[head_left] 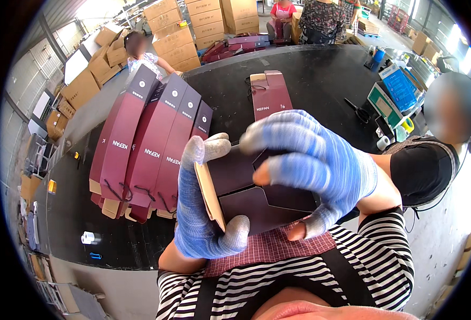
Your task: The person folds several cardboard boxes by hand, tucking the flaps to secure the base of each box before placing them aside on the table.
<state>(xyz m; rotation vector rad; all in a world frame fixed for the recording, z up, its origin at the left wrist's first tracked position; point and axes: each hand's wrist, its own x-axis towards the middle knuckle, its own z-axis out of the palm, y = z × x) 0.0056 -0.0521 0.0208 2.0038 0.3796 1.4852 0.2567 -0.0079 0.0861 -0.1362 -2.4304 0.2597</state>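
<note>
Dark maroon box [246,210] held up at the counter [320,74] edge; left grip [190,213] clamped round its tan-edged end.
Right grip [326,154] is spread over the panels [288,198]; contact can't be told. Panels could be creased if pressed off-line; box could be twisted if left hold slackens. Neighbouring boxes [153,144] could be knocked by a leftward swing.

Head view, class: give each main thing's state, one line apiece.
Held box, dark flaps folded in, tan flap out
Left hand, gloved, gripping the held box
Right hand, gloved, fingers spread over the box
Boxes at left, side by side, tan flaps showing
Scissors, lying on the black table
</note>
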